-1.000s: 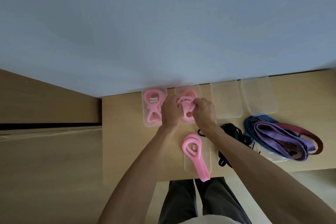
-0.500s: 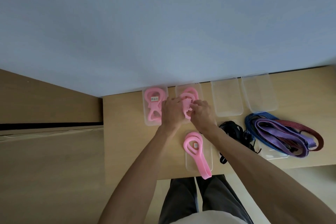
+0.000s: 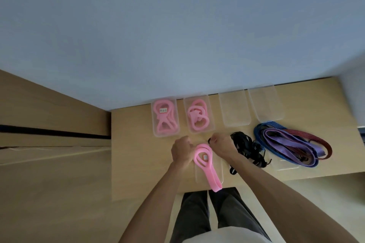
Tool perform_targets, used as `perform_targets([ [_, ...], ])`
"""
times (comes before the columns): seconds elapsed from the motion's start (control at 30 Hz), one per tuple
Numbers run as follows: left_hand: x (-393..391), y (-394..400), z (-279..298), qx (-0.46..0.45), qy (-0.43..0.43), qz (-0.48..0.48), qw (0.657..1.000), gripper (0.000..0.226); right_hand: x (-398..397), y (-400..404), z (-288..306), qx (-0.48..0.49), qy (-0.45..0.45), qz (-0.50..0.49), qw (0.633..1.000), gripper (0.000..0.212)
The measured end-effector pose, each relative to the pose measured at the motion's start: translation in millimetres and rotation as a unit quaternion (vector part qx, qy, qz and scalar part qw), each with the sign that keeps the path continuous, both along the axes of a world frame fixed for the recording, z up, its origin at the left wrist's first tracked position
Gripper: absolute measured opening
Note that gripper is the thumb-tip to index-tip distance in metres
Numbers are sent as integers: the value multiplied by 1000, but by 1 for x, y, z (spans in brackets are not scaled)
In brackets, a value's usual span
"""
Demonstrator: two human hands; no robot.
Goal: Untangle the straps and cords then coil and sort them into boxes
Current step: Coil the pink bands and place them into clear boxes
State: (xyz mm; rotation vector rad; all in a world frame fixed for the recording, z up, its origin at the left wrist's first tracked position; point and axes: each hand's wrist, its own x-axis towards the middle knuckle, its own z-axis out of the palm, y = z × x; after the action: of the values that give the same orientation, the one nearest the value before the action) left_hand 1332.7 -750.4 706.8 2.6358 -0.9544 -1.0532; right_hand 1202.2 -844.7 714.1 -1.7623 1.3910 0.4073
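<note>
Landmark: near pink band (image 3: 205, 163), lying partly coiled in a clear box (image 3: 221, 173) at the bench (image 3: 134, 154) front edge, its tail hanging past the box toward the person. Left hand (image 3: 180, 152) is sitting just left of the band's coiled end, fingers curled; it is touching or nearly touching the loop, but I cannot tell whether it is actually gripping it. Right hand (image 3: 222, 145) is sitting just right of the same end, fingers curled too; something dark is showing at its knuckles (image 3: 211, 140), and I cannot tell whether it is holding that. Beyond the band, against the wall (image 3: 177, 35), four clear boxes are standing in a row: the far-left box (image 3: 155, 122) is holding a coiled pink band with a white tag (image 3: 163, 110), the second box (image 3: 186, 116) is holding more pink bands in a loose bundle, and the third box (image 3: 234, 108) and fourth box (image 3: 264, 104) are showing nothing inside. Right of the band, a black cord tangle (image 3: 246, 148) is lying on the bench just beside the right wrist. Further right, a pile of blue, purple and red straps (image 3: 286, 144) is lying in overlapping loops, partly covering another clear box (image 3: 286, 166).
</note>
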Motion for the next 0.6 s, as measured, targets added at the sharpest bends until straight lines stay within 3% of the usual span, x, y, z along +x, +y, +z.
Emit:
perform_targets([
  [0.07, -9, 7, -9, 26, 34, -17, 999, 11, -6, 6, -8, 40, 9, 17, 999, 12],
  [0.2, -19, 11, -22, 26, 69, 21, 997, 15, -14, 23, -28, 61, -11, -6, 998, 30],
  [0.6, -27, 7, -38, -11, 91, 121, 988, 24, -14, 51, -52, -53, -17, -45, 997, 20],
])
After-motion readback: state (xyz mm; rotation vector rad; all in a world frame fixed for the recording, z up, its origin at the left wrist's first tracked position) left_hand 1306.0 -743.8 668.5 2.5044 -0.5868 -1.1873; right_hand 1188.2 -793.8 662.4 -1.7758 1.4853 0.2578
